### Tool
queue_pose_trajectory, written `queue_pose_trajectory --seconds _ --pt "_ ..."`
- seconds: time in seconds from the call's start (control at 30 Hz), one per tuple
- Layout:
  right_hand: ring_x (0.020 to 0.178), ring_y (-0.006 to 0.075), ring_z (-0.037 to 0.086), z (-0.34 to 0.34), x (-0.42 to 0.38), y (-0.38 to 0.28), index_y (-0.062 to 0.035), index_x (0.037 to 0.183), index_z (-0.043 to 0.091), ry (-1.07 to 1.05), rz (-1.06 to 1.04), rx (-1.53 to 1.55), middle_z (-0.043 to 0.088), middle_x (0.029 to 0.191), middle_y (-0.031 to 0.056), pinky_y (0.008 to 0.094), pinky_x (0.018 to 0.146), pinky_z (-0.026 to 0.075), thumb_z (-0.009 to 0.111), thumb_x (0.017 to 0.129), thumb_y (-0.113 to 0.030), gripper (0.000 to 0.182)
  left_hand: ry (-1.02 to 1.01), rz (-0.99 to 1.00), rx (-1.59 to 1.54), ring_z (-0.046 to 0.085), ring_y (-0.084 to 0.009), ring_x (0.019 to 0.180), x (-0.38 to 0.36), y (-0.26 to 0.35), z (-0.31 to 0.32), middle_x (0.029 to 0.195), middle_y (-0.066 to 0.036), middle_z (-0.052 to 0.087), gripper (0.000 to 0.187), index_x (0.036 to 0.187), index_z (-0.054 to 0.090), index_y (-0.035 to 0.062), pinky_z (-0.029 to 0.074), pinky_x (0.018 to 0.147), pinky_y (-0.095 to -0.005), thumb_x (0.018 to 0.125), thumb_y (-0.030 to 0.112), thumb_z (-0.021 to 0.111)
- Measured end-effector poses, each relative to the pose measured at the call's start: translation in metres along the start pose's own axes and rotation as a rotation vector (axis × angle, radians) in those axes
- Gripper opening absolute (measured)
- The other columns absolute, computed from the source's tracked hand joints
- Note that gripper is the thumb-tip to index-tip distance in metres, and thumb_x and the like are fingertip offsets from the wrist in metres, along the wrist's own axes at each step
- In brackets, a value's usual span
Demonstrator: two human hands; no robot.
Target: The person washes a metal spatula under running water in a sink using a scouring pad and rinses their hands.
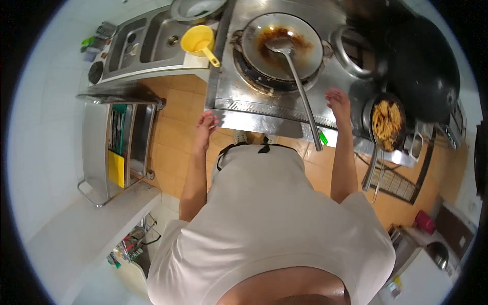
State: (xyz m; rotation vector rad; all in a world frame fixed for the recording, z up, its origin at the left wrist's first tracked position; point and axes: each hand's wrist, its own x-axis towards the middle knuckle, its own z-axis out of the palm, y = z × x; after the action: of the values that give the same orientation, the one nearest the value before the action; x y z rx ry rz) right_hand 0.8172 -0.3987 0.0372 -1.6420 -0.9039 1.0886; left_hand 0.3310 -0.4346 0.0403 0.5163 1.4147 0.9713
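My left hand (206,123) hangs at the front left corner of the steel stove (229,91), fingers apart and holding nothing. Over the stove's front right part is my right hand (337,100), empty, its fingers loosely spread. Between and beyond them a wok (259,30) with brown residue sits on a burner. A long-handled ladle (299,84) rests in it, its handle reaching past the stove's front edge. Right of my right hand, a pan (368,122) holds fried golden pieces (387,124).
A yellow dipper (197,40) stands beside the double sink (162,40) at the upper left. A large black wok (422,66) is at the right. The wheeled steel trolley (96,147) stands left. A green lighter-like object (323,137) lies on the stove's front edge.
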Motion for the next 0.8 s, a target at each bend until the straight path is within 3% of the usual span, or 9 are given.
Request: queue_pose_trajectory --seconds 0.07,0.17,0.2,0.3,0.33,0.4,0.5,0.8 --pt "0.09 0.0197 0.066 -0.007 -0.006 -0.001 -0.0089 0.114 0.062 0.01 0.049 -0.106 0.07 0.098 0.0095 0.0321 0.07 0.052 0.052 0.077 0.001 0.039 0.009 -0.001 -0.006 0.059 -0.0123 0.088 -0.003 0.001 -0.004 0.099 -0.003 0.063 0.021 0.113 0.059 0.0103 0.051 0.074 -0.0281 0.093 0.016 0.057" --pt "0.09 0.0276 0.066 -0.03 -0.025 0.013 -0.0099 0.107 0.065 -0.037 -0.009 -0.661 0.069 0.1 0.0126 0.0375 0.076 0.052 0.057 0.073 -0.004 0.036 0.007 0.006 0.004 0.059 -0.0126 0.089 -0.002 -0.004 -0.008 0.101 -0.003 0.063 0.023 0.114 0.059 0.0105 0.051 0.075 -0.0289 0.093 0.016 0.058" --pt "0.091 0.0327 0.065 -0.036 -0.035 0.019 -0.0092 0.103 0.067 -0.066 -0.145 -0.88 0.068 0.099 0.0144 0.0404 0.082 0.052 0.06 0.07 -0.008 0.033 -0.006 0.004 0.006 0.059 -0.0128 0.089 -0.001 -0.006 -0.009 0.101 -0.003 0.063 0.023 0.114 0.059 0.0105 0.051 0.075 -0.0289 0.093 0.016 0.058" --pt "0.096 0.0315 0.063 -0.052 -0.055 0.06 -0.0116 0.102 0.067 -0.241 -0.046 -1.155 0.068 0.098 0.012 0.0418 0.085 0.051 0.066 0.071 -0.017 0.032 -0.033 -0.001 0.028 0.06 -0.0135 0.091 0.001 -0.008 -0.01 0.102 -0.003 0.063 0.022 0.114 0.059 0.0104 0.051 0.076 -0.0297 0.093 0.016 0.058" --pt "0.097 0.0305 0.064 -0.049 -0.065 0.063 -0.0115 0.1 0.068 -0.27 -0.007 -1.133 0.068 0.1 0.0125 0.0412 0.084 0.052 0.071 0.072 -0.024 0.031 -0.042 -0.008 0.049 0.06 -0.014 0.091 0.0 -0.007 -0.009 0.102 -0.003 0.063 0.022 0.114 0.058 0.0103 0.05 0.077 -0.0304 0.093 0.015 0.057" --pt "0.094 0.0299 0.065 -0.037 -0.092 0.055 -0.0107 0.099 0.068 -0.178 0.041 -1.067 0.068 0.099 0.0125 0.0399 0.082 0.053 0.075 0.07 -0.025 0.033 -0.062 -0.014 0.073 0.06 -0.0142 0.092 0.001 -0.005 -0.007 0.102 -0.003 0.063 0.021 0.114 0.058 0.0101 0.05 0.077 -0.0301 0.094 0.015 0.057" --pt "0.089 0.0316 0.067 -0.031 -0.107 0.072 -0.0092 0.099 0.066 -0.023 -0.021 -0.947 0.069 0.094 0.0122 0.0401 0.079 0.054 0.077 0.069 -0.02 0.034 -0.092 -0.011 0.09 0.06 -0.0137 0.091 0.003 -0.002 -0.003 0.102 -0.004 0.063 0.02 0.113 0.059 0.0096 0.05 0.076 -0.0285 0.093 0.015 0.057" --pt "0.085 0.0336 0.065 -0.017 -0.115 0.091 -0.0115 0.095 0.067 0.083 -0.129 -0.955 0.068 0.092 0.0127 0.0426 0.075 0.053 0.074 0.07 -0.015 0.026 -0.176 -0.01 0.12 0.059 -0.0156 0.091 0.012 0.012 0.0 0.103 -0.004 0.061 0.023 0.114 0.057 0.0089 0.049 0.08 -0.0317 0.093 0.017 0.059"
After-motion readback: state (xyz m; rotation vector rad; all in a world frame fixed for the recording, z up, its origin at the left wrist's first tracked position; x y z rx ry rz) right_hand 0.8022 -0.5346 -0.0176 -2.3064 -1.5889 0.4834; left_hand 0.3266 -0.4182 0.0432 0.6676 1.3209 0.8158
